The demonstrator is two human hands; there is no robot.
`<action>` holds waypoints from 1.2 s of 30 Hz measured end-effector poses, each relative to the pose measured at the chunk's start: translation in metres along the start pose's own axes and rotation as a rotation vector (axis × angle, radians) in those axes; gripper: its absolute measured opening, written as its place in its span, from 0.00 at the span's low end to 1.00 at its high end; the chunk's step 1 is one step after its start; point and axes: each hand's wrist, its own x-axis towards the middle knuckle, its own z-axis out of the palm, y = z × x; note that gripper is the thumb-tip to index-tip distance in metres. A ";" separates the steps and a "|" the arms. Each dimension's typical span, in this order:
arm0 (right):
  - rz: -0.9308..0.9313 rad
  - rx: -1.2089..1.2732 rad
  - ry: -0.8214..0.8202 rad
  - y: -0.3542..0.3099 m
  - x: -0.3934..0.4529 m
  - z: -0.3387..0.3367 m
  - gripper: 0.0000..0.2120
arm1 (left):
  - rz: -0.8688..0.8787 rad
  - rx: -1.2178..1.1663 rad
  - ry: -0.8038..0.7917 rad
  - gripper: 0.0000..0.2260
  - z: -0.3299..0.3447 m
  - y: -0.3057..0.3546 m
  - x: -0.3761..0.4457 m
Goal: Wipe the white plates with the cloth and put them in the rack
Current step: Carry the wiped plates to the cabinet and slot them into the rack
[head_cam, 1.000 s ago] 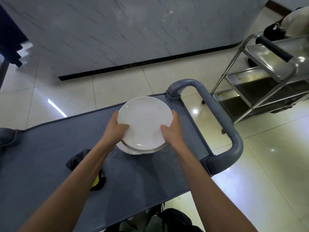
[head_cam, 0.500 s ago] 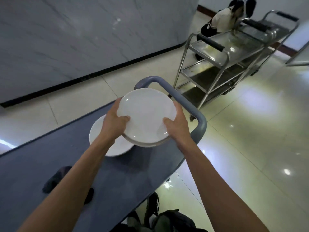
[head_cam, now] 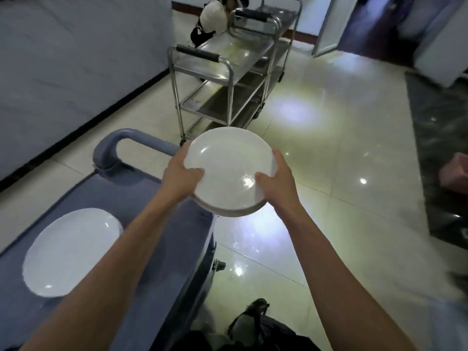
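White plates (head_cam: 229, 171), apparently a small stack judging by the doubled rim at the near edge, were held in both hands clear of the grey trolley (head_cam: 141, 198), out over the tiled floor (head_cam: 329, 153) just past the trolley's handle (head_cam: 131, 140). The left hand (head_cam: 181, 177) gripped the left rim with the thumb lying on the upper face; the right hand (head_cam: 274, 178) gripped the right rim likewise, fingers curled beneath. The stack sat close to level. One further white plate (head_cam: 72, 252) lay flat on the trolley's top, well apart from the carried ones. No cloth and no rack could be identified in view.

Judgement: the step in hand was the carry toward the rack, the wiping of these plates appearing finished. The next move would call for locating the rack, keeping the stack level and both grips firm in transit, then lowering the plates in without knocking rims. A steel trolley (head_cam: 228, 79) stood ahead beside the wall, with a person (head_cam: 215, 19) crouched behind it; whether it serves as the destination cannot be told.

Compared with half a second earlier, the stack had travelled rightward off the trolley top, the view had swung right, and the dark cloth formerly visible at the left had left the frame.
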 end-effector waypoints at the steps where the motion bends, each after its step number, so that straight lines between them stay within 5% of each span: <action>1: 0.014 0.026 0.028 0.007 0.006 -0.017 0.33 | -0.001 -0.005 -0.035 0.28 0.020 0.009 0.006; 17: 0.233 0.110 0.489 0.136 0.043 -0.261 0.30 | 0.146 0.048 -0.611 0.31 0.321 0.118 0.038; 36: 0.572 0.274 1.219 0.261 -0.013 -0.458 0.32 | 0.433 0.165 -1.301 0.28 0.654 0.211 -0.032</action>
